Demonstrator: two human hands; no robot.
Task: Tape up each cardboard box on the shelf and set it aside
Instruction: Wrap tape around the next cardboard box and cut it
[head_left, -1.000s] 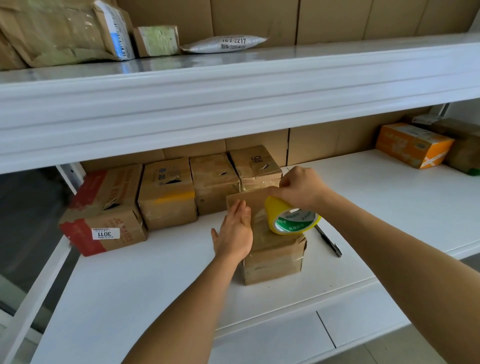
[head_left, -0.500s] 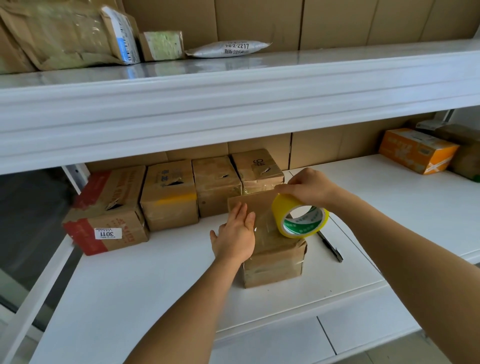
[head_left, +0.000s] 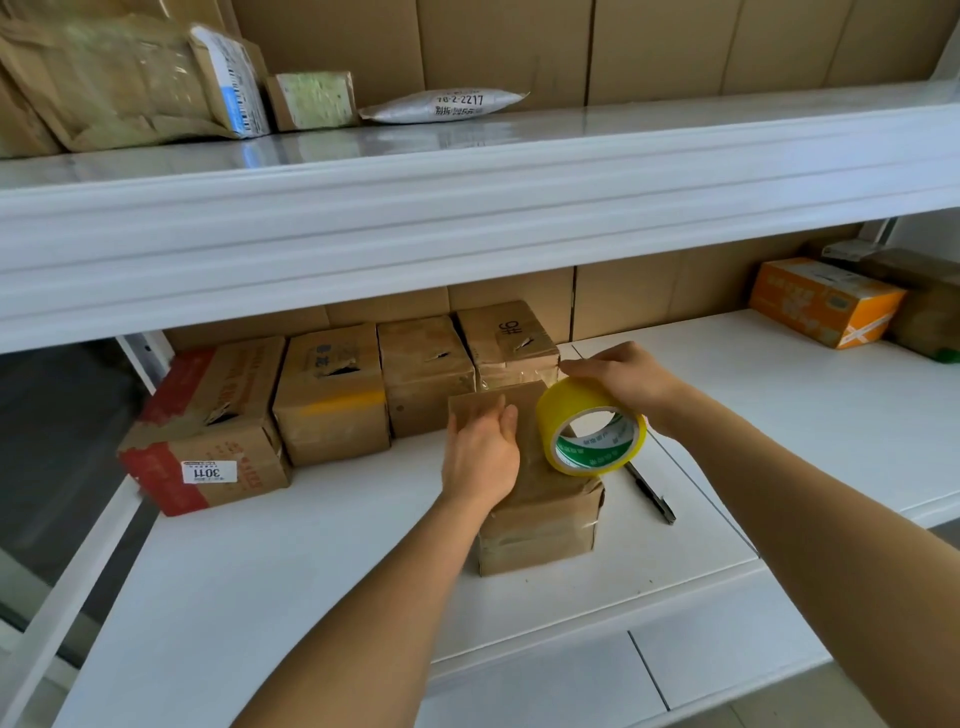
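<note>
Small brown cardboard box (head_left: 540, 512) at shelf (head_left: 311, 561) front centre. Left hand (head_left: 480, 454) flat on lid, fingers straight. Right hand (head_left: 621, 376) grips yellow tape roll (head_left: 589, 426) at box's 2 o'clock. Risk: strip wrinkles if lid pressure lapses.

white shelving (head_left: 467, 249) fills the frame, one board across the middle, another below. flat cardboard sheets (head_left: 649, 47) line the back. dim floor (head_left: 57, 447) shows at left.
</note>
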